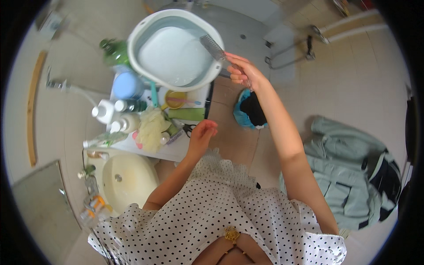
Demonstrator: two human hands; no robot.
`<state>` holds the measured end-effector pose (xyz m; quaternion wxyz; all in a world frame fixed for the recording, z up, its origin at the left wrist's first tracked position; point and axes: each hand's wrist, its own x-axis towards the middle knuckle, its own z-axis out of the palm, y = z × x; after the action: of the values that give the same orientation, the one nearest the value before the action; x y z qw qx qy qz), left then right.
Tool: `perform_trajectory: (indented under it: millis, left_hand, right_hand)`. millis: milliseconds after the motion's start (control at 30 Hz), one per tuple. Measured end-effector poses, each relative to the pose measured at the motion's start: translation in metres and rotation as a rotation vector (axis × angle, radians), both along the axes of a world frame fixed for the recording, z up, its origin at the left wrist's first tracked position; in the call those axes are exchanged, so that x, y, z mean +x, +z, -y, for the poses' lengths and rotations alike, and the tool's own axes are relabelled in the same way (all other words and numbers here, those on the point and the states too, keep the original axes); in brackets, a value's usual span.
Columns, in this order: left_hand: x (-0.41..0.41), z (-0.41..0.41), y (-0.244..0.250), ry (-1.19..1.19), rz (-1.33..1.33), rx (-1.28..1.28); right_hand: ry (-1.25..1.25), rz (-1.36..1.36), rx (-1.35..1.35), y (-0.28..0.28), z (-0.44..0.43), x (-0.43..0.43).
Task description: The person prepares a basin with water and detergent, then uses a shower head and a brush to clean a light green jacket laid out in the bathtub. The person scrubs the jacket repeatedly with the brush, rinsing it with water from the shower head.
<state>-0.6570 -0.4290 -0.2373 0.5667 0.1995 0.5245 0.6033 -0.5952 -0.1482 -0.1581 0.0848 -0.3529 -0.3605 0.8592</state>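
Note:
My right hand (243, 71) is closed around the handle of a translucent hairbrush (212, 47). The brush's bristled head lies over the right rim of a white plastic basin (217, 68) that holds water. My left hand (202, 132) is near the front right of the white countertop (169, 151), its fingers curled; whether anything is between them cannot be told. Just left of it lie scissors with black handles (188, 130). Behind it on the counter are a green tube (187, 114) and a yellow cup (175, 99) with a toothbrush across it.
Several bottles, a pale yellow bath pouf (152, 127) and a blue-lidded container (127, 85) crowd the counter's left. A cream washbasin (132, 175) sits nearer me. On the right hang grey-green clothes (344, 172); a blue container with dark cloth (243, 114) is lower down.

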Motion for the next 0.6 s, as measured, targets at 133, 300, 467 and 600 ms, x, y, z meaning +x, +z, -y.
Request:
perform_trajectory:
  millis: [133, 300, 467, 600]
  left_hand:
    - [0.063, -0.068, -0.034, -0.235, -0.057, 0.051]
    - [0.224, -0.150, -0.061, -0.642, -0.008, -0.011]
    - [0.438, -0.194, -0.082, -1.264, 0.117, 0.094]
    - [0.601, -0.193, -0.027, -1.453, 0.184, -0.002]
  right_hand:
    - [-0.245, -0.134, -0.077, -0.007, 0.003, 0.142]
    - [-0.386, 0.733, 0.783, -0.015, 0.055, 0.361]
    - [-0.499, 1.618, 1.103, 0.007, 0.154, 0.536]
    - [-0.595, 2.068, 1.347, 0.032, 0.206, 0.628]
